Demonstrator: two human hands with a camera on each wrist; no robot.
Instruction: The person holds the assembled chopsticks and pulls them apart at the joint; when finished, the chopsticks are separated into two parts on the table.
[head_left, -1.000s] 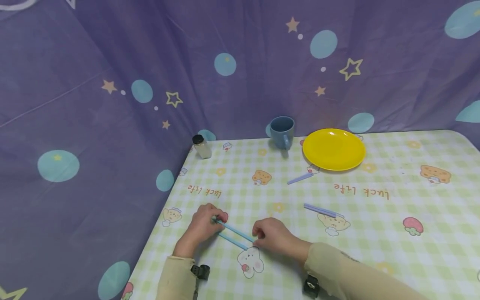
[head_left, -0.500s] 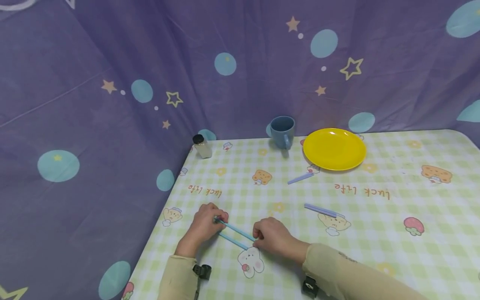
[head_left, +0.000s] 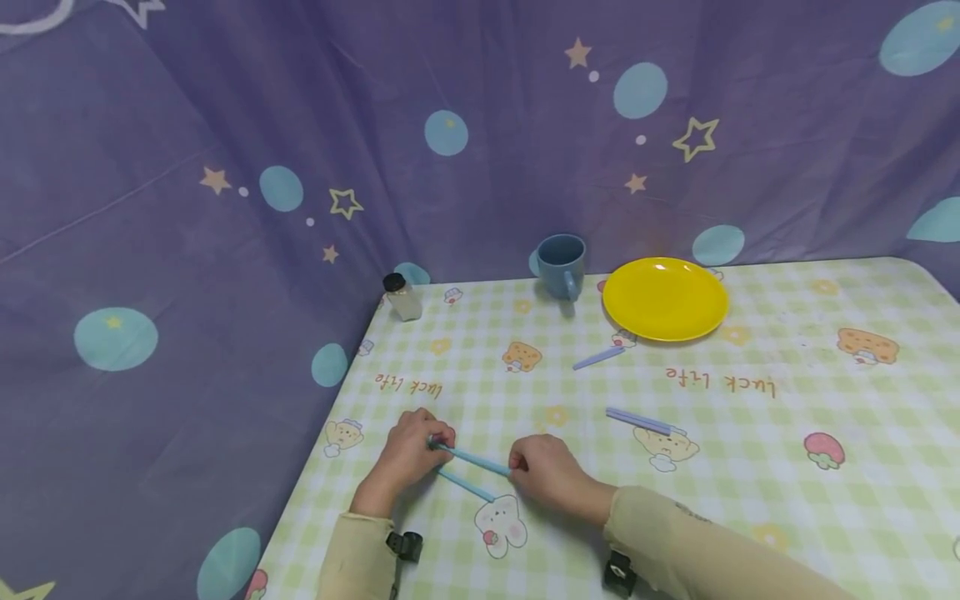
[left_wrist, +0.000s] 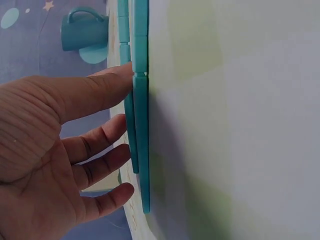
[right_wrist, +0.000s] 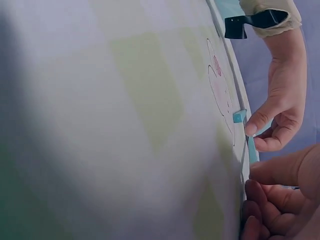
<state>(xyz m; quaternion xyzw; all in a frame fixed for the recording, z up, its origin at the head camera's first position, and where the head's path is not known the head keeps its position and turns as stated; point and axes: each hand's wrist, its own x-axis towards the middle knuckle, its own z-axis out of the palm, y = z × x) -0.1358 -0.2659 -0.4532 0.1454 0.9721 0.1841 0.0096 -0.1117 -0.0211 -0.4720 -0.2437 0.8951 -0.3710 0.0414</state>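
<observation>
Far chopstick [head_left: 480,461]: may skew if I pull unevenly
Left hand [head_left: 412,450]: pinching 10 o'clock end
Right hand [head_left: 551,473]: pinching 4 o'clock end

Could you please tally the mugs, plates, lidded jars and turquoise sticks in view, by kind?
Mug: 1
Plate: 1
Black-lidded jar: 1
Turquoise sticks: 2
Total: 5

The right hand [head_left: 551,471] has swung its end of the farther blue stick [head_left: 480,460] away from the nearer blue stick [head_left: 467,486].
</observation>
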